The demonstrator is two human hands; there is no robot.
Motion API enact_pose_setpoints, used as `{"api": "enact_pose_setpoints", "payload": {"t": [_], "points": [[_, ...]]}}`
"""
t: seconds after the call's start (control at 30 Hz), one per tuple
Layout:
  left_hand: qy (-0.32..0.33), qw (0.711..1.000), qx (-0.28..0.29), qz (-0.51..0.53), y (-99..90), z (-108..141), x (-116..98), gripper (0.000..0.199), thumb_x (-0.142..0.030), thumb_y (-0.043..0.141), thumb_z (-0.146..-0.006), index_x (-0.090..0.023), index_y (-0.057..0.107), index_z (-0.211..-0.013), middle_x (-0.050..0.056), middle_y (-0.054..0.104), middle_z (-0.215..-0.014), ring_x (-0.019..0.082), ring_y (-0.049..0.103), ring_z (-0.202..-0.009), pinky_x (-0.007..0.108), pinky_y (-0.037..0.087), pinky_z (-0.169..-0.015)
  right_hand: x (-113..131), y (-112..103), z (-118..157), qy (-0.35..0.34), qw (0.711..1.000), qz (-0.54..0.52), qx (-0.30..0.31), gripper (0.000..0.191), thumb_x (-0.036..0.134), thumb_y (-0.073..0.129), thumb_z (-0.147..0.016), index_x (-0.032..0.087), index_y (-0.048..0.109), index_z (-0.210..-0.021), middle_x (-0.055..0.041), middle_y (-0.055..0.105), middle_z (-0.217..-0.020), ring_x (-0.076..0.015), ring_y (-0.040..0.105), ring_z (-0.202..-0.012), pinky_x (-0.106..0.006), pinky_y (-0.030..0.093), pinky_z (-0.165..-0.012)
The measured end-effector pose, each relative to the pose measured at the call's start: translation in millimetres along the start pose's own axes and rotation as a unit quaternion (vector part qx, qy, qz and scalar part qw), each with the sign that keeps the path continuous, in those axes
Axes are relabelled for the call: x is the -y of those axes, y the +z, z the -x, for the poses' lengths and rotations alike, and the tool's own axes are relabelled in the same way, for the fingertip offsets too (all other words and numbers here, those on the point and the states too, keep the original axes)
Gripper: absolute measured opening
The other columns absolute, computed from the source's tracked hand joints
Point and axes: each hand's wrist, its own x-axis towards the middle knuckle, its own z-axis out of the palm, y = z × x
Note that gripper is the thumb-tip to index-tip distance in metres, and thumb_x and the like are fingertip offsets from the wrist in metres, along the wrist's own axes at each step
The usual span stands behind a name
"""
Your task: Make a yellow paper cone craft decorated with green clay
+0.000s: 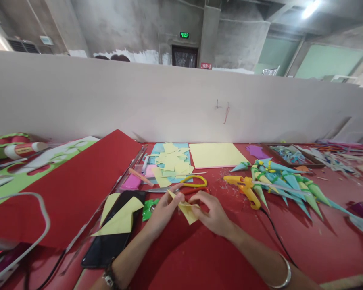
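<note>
Between my two hands is a small piece of yellow paper (188, 213), partly curled or folded. My left hand (165, 207) pinches its upper left edge between thumb and fingers. The fingers of my right hand (213, 211) close on its right side. Just beyond my hands lie scissors (196, 181) with yellow and red handles. A green packet (148, 209) sits against my left hand. Further left, cut yellow paper pieces (121, 219) rest on a black phone (104, 251).
A yellow hot glue gun (245, 187) lies right, beside a pile of green, blue and yellow paper cones (290, 183). Yellow scraps (172, 161) and a yellow sheet (218, 155) lie behind. Red board (87, 181) covers the left. A white partition (169, 104) stands at the back.
</note>
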Motion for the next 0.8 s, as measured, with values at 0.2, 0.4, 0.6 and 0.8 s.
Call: {"api": "enact_pose_setpoints", "payload": {"t": [0.2, 0.4, 0.6, 0.8], "points": [[0.012, 1.000, 0.019, 0.013, 5.8, 3, -5, 0.061, -0.022, 0.065, -0.062, -0.022, 0.044, -0.119, 0.000, 0.059, -0.092, 0.015, 0.054, -0.084, 0.024, 0.042, -0.077, -5, 3, -2, 0.078, 0.995, -0.019, -0.065, 0.011, 0.025, 0.048, -0.079, 0.019, 0.058, -0.078, -0.0018, 0.059, -0.073, -0.0140, 0.053, -0.065, -0.025, 0.040, -0.060], [-0.087, 0.994, 0.053, -0.038, -5.8, 2, -8, 0.029, -0.025, 0.059, -0.067, -0.016, 0.060, -0.095, 0.002, 0.064, -0.074, 0.017, 0.058, -0.066, 0.026, 0.044, -0.063, -12, 2, -7, 0.219, 0.932, -0.249, -0.147, 0.022, 0.035, 0.054, -0.073, 0.018, 0.051, -0.086, -0.0025, 0.061, -0.077, -0.0163, 0.056, -0.068, -0.027, 0.045, -0.061], [-0.045, 0.996, -0.029, -0.077, -9.7, 0, -22, 0.028, -0.042, 0.063, -0.064, -0.015, 0.057, -0.057, -0.004, 0.055, -0.051, 0.011, 0.052, -0.047, 0.021, 0.039, -0.050, -11, -2, -9, 0.235, 0.920, -0.270, -0.162, 0.025, 0.034, 0.052, -0.073, 0.020, 0.046, -0.094, -0.0003, 0.059, -0.073, -0.0116, 0.049, -0.051, -0.024, 0.040, -0.044], [-0.082, 0.996, -0.026, -0.008, -16.6, -2, -20, 0.022, -0.036, 0.064, -0.065, -0.015, 0.058, -0.064, -0.001, 0.059, -0.052, 0.009, 0.055, -0.048, 0.019, 0.041, -0.053, -13, -11, -6, 0.120, 0.977, -0.111, -0.139, 0.030, 0.021, 0.041, -0.079, 0.024, 0.051, -0.108, -0.0029, 0.062, -0.090, -0.0159, 0.057, -0.068, -0.029, 0.047, -0.062]]}}
